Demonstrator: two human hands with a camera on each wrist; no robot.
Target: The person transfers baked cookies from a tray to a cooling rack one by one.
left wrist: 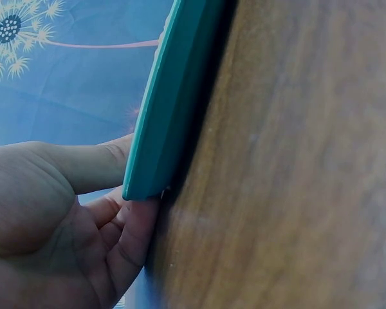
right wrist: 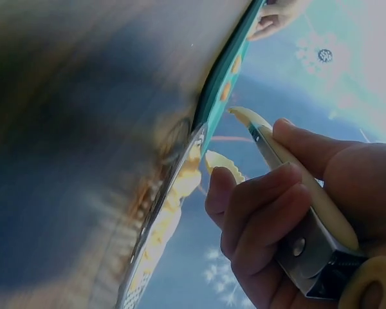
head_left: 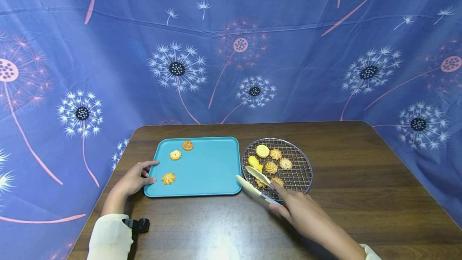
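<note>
Right hand (head_left: 301, 214) grasps cream-tipped tongs (head_left: 249, 187), tips apart and empty, near the right edge of the turquoise tray (head_left: 205, 171), left hand (head_left: 133, 177) gripping its left edge; looks partway: pretzel (head_left: 187, 145), two cookies (head_left: 168, 178) on tray, more cookies (head_left: 271, 167) remaining on wire rack (head_left: 301, 167) right of tray.

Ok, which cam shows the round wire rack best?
Head: nearly all of the round wire rack shows from above, cookies on it distinct. Right wrist catches it nearly edge-on, partly blurred; left wrist, none of it.

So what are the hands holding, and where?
The right hand grips the tongs round their arms. The left hand holds the tray by its left edge.
</note>
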